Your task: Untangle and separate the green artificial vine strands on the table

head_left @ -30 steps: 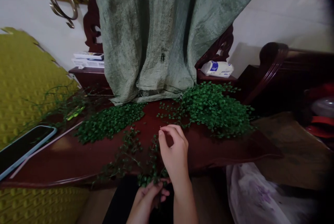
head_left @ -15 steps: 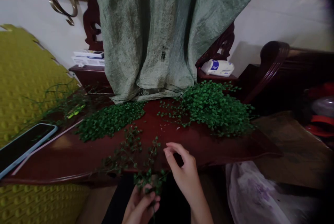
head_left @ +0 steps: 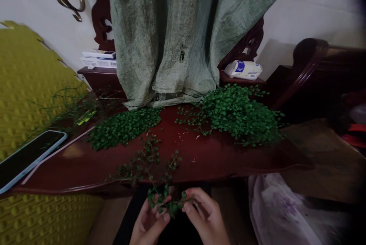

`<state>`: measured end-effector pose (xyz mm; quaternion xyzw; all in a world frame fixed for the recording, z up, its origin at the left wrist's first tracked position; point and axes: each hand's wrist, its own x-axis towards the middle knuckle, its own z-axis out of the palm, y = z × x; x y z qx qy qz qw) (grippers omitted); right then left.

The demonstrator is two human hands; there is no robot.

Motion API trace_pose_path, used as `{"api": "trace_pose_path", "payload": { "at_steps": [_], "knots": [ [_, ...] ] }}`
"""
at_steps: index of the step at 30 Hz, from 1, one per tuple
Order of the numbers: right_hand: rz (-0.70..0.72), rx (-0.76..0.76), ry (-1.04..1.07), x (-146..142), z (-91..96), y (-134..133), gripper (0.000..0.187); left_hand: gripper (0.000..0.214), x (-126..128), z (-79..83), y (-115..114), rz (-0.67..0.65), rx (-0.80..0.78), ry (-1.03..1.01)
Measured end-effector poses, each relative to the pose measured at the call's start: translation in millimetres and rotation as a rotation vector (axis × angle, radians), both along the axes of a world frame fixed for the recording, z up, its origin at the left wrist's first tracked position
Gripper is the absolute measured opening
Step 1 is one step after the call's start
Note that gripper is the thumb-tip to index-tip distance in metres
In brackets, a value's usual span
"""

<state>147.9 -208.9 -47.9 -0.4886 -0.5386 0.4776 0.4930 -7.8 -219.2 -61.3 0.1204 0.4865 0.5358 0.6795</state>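
Holding a leafy sprig (head_left: pixel 173 208) low over the dark lap (head_left: pixel 177 234), the left hand (head_left: pixel 150 220) curled loosely around its stems, thumb lying along the near side. The right hand (head_left: pixel 207 214) closed its thumb and forefinger on the sprig's other end, its remaining fingers bent. Both hands were just beyond the near edge of the red-brown table (head_left: pixel 228 161), the sprig stretched between them. Thin loose stems (head_left: pixel 150 153) lay on the tabletop just ahead, some reaching toward the left hand. Past these sat a low pile of picked leaves (head_left: pixel 126 127) on the left and a taller, bushy heap of greens (head_left: pixel 240 117) on the right, with tiny pale crumbs (head_left: pixel 193 161) scattered on the wood. Farther left, a phone (head_left: pixel 31 157) rested beside a thin pale strip (head_left: pixel 61 151), near a tangle of bare stalks (head_left: pixel 68 109). A grey-green woven cloth (head_left: pixel 171 47) hung down behind the piles, between white boxes (head_left: pixel 98 61) at left and a tissue pack (head_left: pixel 244 69) at right.
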Motion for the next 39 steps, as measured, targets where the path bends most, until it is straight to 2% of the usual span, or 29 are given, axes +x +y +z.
{"api": "trace_pose_path", "payload": {
  "at_steps": [2, 6, 8, 11, 13, 19, 23, 26, 31, 36, 39],
  "knots": [
    [0.008, -0.040, 0.127, -2, -0.3, 1, 0.021, 0.042, -3, 3.7, 3, -0.070, -0.089, -0.085],
    [0.014, 0.029, 0.226, -4, -0.5, 1, 0.021, 0.030, -6, 8.8, 11, -0.102, -0.154, -0.161],
    [0.009, 0.086, 0.145, -7, -2.3, 0, 0.019, 0.027, -5, 8.5, 14, -0.105, -0.128, -0.166],
    [0.041, 0.188, -0.018, -14, -5.7, -1, 0.033, 0.025, -3, 6.6, 15, -0.094, -0.093, -0.154],
    [0.060, 0.219, -0.051, -20, -8.4, -2, 0.033, 0.024, -2, 6.0, 16, -0.099, -0.079, -0.144],
    [-0.074, 0.114, 0.030, -27, -21.8, -4, 0.015, 0.030, -1, 7.2, 15, -0.102, -0.046, -0.111],
    [-0.097, 0.029, 0.056, -25, -30.0, -5, 0.010, 0.035, -1, 5.9, 17, -0.077, -0.003, 0.034],
    [-0.141, -0.036, 0.152, -29, -36.0, -6, 0.007, 0.036, 1, 6.1, 19, -0.056, 0.026, 0.137],
    [-0.207, -0.071, 0.321, -51, -43.0, -12, 0.022, 0.038, 7, 7.2, 20, -0.011, 0.039, 0.147],
    [-0.302, 0.007, 0.216, -66, -43.7, -20, 0.028, 0.039, 7, -2.8, 18, -0.004, -0.021, 0.008],
    [-0.365, -0.040, 0.198, -71, -46.3, -25, 0.036, 0.039, 7, -9.5, 17, -0.001, -0.036, -0.040]
  ]
}}
